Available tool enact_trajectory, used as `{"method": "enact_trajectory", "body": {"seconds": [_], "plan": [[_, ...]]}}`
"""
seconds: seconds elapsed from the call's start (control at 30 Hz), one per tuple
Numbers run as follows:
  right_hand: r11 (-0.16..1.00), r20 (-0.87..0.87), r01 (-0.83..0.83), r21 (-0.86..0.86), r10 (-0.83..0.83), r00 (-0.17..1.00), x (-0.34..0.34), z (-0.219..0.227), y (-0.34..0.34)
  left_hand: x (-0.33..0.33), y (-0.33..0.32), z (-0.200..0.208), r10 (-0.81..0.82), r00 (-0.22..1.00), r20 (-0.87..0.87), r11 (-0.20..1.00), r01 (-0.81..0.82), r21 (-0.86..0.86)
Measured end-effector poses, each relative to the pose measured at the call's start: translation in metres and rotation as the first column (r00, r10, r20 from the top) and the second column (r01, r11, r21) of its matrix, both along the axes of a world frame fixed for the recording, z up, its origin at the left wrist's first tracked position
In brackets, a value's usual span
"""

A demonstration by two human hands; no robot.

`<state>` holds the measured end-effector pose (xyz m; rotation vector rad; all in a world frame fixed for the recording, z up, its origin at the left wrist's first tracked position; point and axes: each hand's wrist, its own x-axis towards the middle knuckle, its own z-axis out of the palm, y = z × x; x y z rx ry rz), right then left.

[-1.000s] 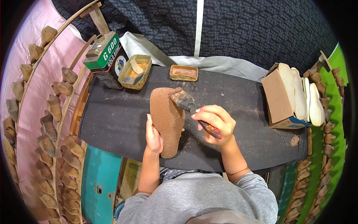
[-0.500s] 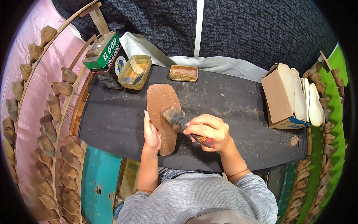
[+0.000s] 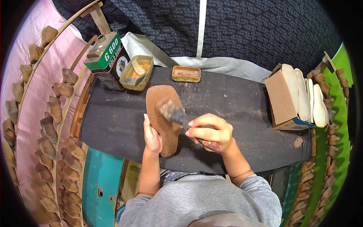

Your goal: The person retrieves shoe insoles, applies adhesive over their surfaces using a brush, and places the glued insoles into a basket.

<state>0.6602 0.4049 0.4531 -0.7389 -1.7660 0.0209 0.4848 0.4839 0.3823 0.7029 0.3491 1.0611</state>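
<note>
A brown shoe sole (image 3: 166, 130) stands out over the dark-covered table, its wide end pointing away from me. My left hand (image 3: 152, 137) grips it by its left edge near the narrower end, thumb side up along the rim. In my right hand (image 3: 213, 132) is a brush (image 3: 177, 115) with a dark, stained handle. Its bristles, smeared by motion, lie against the upper half of the sole's face. Part of the sole is hidden behind the brush head.
A metal can (image 3: 106, 60) and a yellowish tub (image 3: 137, 73) holding small tools stand at the back left. A shallow tray (image 3: 186, 74) sits at the back. To the right, a cardboard box (image 3: 283, 96) holds white soles (image 3: 320, 108). Racks of wooden shoe lasts (image 3: 49, 128) line both sides.
The brush head has shifted left and slightly away from me across the sole. The sole and my left hand have moved a little to the left.
</note>
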Motion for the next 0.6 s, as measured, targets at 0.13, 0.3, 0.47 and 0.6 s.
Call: {"method": "enact_trajectory", "body": {"seconds": [0.13, 0.3, 0.47, 0.6], "plan": [[0.991, 0.059, 0.130, 0.029, -0.131, 0.990, -0.006, 0.003, 0.005, 0.000, -0.004, 0.000, 0.015, 1.000, 0.008, 1.000, -0.015, -0.014], [0.997, 0.053, 0.048, -0.054, -0.045, 0.998, -0.002, 0.000, -0.004, 0.000, -0.004, 0.006, -0.036, 0.999, -0.003, 0.999, 0.036, -0.035], [0.997, -0.025, 0.070, 0.027, -0.069, 0.997, 0.000, 0.001, 0.003, 0.003, -0.006, 0.005, -0.041, 0.999, 0.013, 0.997, 0.042, -0.060], [0.978, 0.071, 0.198, 0.069, -0.203, 0.977, 0.000, 0.003, 0.007, 0.001, -0.006, 0.004, -0.058, 0.998, 0.003, 0.998, 0.058, -0.033]]}}
